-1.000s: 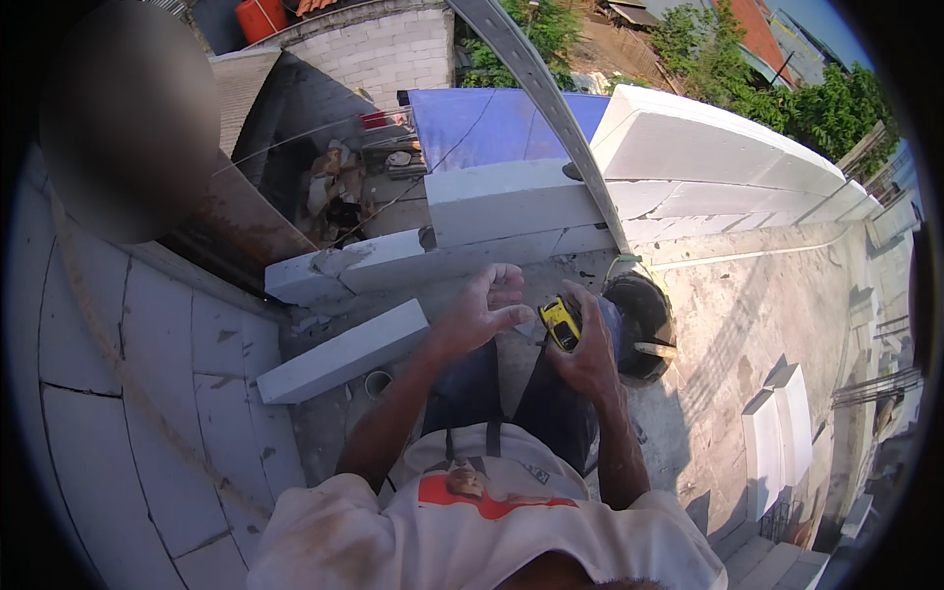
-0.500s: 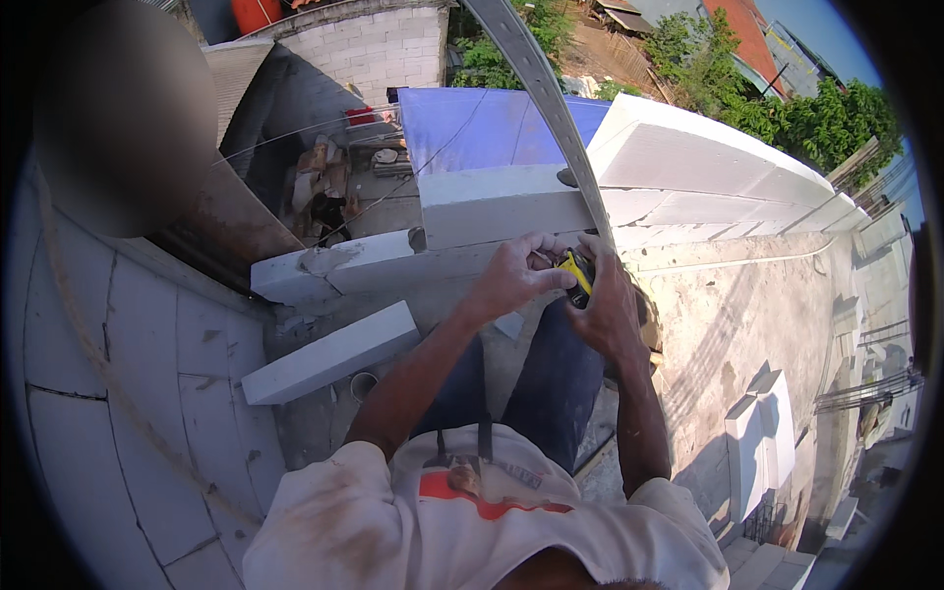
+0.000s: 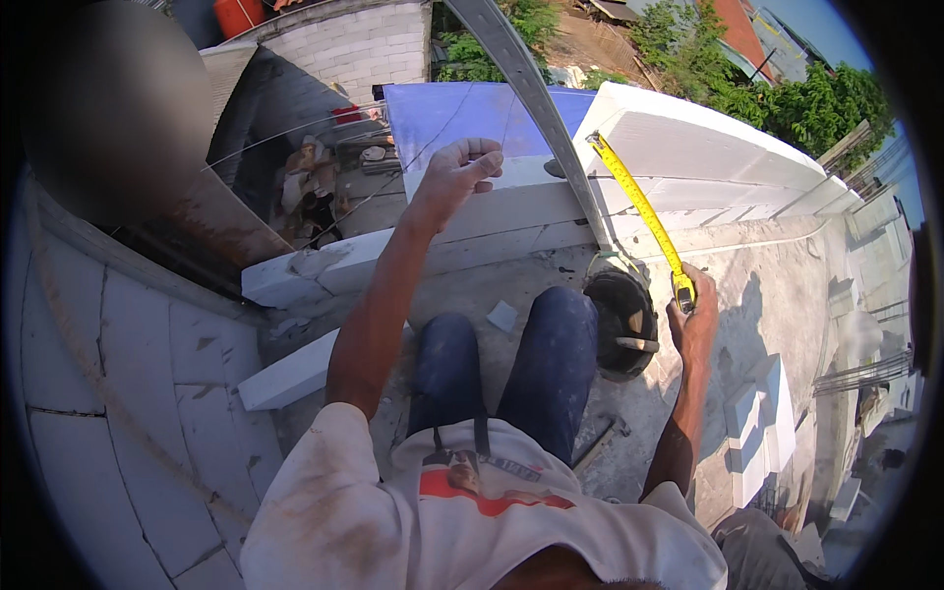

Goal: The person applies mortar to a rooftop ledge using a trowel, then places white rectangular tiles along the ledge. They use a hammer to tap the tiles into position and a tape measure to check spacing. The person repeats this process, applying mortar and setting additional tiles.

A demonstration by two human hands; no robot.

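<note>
The right hand [image 3: 694, 324] is closed around a yellow tape measure case [image 3: 683, 290], held low beside the right knee. From the case the yellow tape blade [image 3: 634, 202] runs up and to the left in a straight line, and its far tip lies on the top face of the white block wall [image 3: 678, 147]. The left hand [image 3: 454, 172] is raised with the arm stretched forward; its fingers are curled loosely and rest against the upper edge of a white block [image 3: 521, 202] in the wall, holding nothing that can be seen. A long grey metal straightedge [image 3: 536, 98] leans across the wall between the 2 hands, passing just left of the tape blade. Near its lower end stands a black bucket [image 3: 619, 320] on the grey concrete floor [image 3: 777, 285], just beside the person's right leg. A loose white block [image 3: 290, 374] lies on the floor to the left of the left leg. Further right, a few more white blocks [image 3: 762, 423] are stacked on the floor, well apart from the hands.
</note>
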